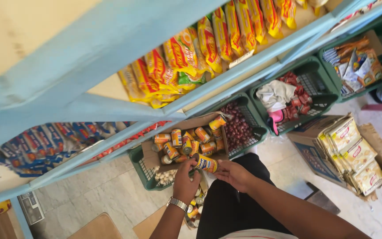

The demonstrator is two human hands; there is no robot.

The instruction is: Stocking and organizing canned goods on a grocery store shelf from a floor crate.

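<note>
Both hands are on one small can with a yellow and orange label (206,163), held over the front edge of an open cardboard box (149,156). My left hand (185,180), a metal watch on its wrist, grips the can's left end. My right hand (235,175) touches its right end with the fingertips. Several similar cans (186,140) lie in the box, which rests on a green plastic basket (143,173). More cans (195,206) show below my left wrist.
The basket holds white garlic bulbs (164,177) and dark red onions (237,126). Two more green baskets (328,95) stand to the right. A blue shelf frame (261,55) carries yellow snack packets (208,42). A cardboard box of pale packets (352,155) sits on the tiled floor.
</note>
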